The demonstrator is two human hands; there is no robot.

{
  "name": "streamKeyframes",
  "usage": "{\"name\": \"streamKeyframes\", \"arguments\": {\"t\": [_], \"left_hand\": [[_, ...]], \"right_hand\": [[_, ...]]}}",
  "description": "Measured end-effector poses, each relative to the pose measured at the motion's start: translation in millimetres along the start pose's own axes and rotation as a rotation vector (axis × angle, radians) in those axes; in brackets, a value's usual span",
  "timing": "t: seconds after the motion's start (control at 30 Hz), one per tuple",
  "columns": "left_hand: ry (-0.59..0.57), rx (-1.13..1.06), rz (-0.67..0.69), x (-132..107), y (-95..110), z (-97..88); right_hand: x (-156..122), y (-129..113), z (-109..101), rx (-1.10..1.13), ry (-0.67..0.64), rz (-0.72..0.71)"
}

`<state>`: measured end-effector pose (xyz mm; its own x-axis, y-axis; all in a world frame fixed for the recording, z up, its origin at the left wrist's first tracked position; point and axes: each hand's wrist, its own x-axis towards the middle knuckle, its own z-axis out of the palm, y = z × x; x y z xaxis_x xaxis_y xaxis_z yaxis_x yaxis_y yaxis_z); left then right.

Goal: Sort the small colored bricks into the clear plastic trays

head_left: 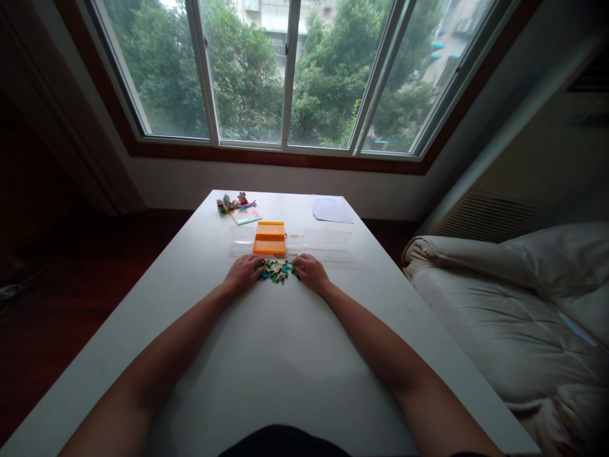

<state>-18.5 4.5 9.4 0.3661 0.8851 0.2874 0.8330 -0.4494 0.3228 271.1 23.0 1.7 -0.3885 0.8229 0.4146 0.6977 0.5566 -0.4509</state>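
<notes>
A loose pile of small multicoloured pieces [276,271], which look like tiny building bricks, lies on the white table [285,355]. My left hand [242,274] rests at the pile's left edge, palm down, fingers stretched over the nearest pieces. From the right side, my right hand [310,271] touches the pile in much the same way, fingers slightly bent. Neither hand shows a piece lifted, though the fingertips are small and partly hidden. Just beyond the pile sits an orange tray-like box [270,245] with a raised bar across it.
Clear plastic trays [327,241] flank the orange box. Small colourful figures [228,203] and a printed card [246,216] stand at the far left. White paper sheets [330,208] lie far right. A pale sofa [504,304] borders the right side; a window [285,76] is ahead.
</notes>
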Motion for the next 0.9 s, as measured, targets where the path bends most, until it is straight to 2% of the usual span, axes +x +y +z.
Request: {"name": "streamKeyframes", "arguments": {"t": [0.23, 0.57, 0.9], "left_hand": [[-0.009, -0.003, 0.007, 0.2, 0.6, -2.1], [-0.017, -0.003, 0.011, 0.7, 0.0, -1.7], [-0.014, -0.011, 0.027, 0.5, -0.2, -2.7]], "right_hand": [[0.8, -3.1, -1.6, -0.021, -0.015, 0.023], [0.7, 7.3, 2.7, -0.121, 0.059, 0.127], [2.3, 8.7, 6.1, -0.131, -0.005, 0.065]]}}
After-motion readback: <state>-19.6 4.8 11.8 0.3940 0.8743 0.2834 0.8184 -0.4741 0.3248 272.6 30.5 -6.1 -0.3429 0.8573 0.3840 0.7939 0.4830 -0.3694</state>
